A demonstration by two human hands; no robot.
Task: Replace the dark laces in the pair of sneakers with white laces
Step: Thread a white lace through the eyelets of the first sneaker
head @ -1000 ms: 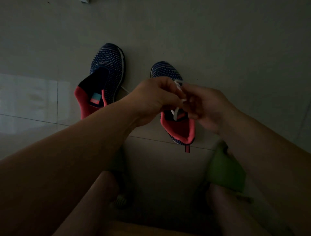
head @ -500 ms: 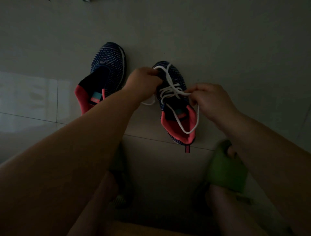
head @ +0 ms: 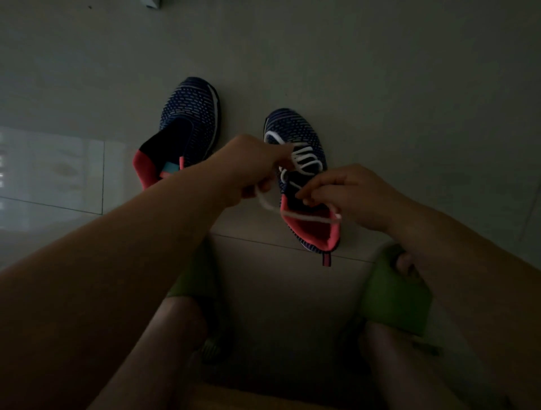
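Note:
Two dark blue knit sneakers with pink linings stand on the floor, toes pointing away from me. The left sneaker point(head: 191, 117) has no lace in it. The right sneaker point(head: 295, 125) carries a white lace point(head: 304, 158) crossed through its eyelets. My left hand point(head: 248, 166) grips one loose end of the lace beside the sneaker's left edge. My right hand point(head: 351, 196) pinches the other end over the pink heel opening, and a slack run of lace hangs between the two hands.
Pale floor tiles point(head: 409, 87) spread all around in dim light. My feet wear green slippers, one point(head: 395, 292) at lower right and one point(head: 196, 272) lower centre. A small pale object point(head: 150, 3) lies at the top edge.
Both hands have dropped toward the heel of the right sneaker, with the lace ends still in them. The right hand has moved over the pink opening, and the slack lace now lies across it.

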